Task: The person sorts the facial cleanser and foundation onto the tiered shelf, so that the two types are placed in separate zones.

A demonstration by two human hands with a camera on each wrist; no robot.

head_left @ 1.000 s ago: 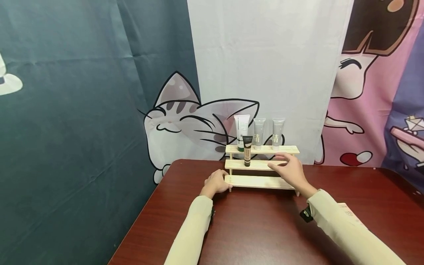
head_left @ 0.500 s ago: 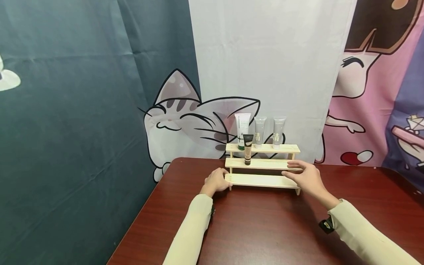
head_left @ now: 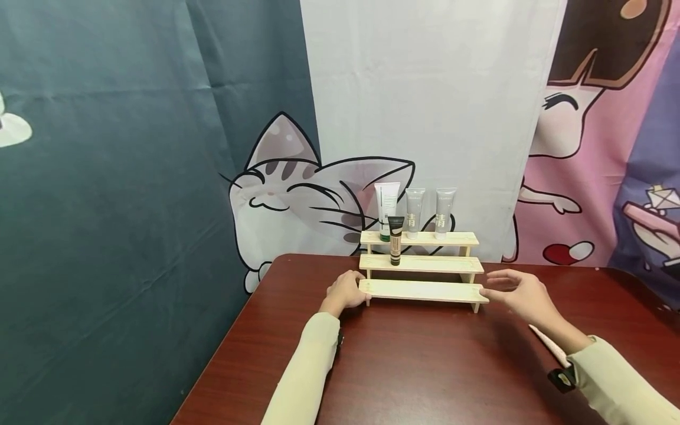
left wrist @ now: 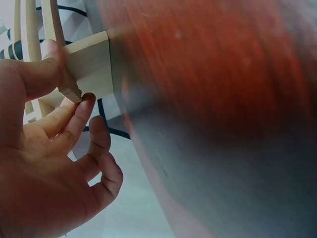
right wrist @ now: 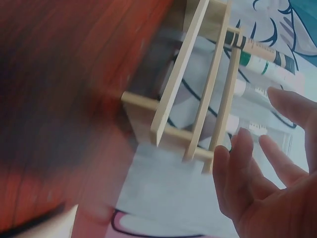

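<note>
A three-tier wooden display shelf [head_left: 425,289] stands on the table. My left hand [head_left: 344,290] holds its left end; in the left wrist view, the thumb and fingertips pinch the end of a board [left wrist: 69,88]. Beside the shelf's right end is my right hand [head_left: 523,298], thumb and fingers spread with nothing between them. On the top tier stand a white squeeze tube [head_left: 388,198] with a green cap and two grey translucent squeeze tubes [head_left: 414,203]. A small black-and-tan squeeze tube [head_left: 395,241] is upright toward the left of the middle tier.
The reddish-brown table [head_left: 414,366] reaches back to a printed cloth backdrop [head_left: 435,88] with a cartoon cat. Partly hidden by my right forearm, a pale flat item [head_left: 549,345] lies on the table.
My right hand has moved right and down, from in front of the shelf's tiers to beside its right end. The left hand, the shelf and the tubes stay in place.
</note>
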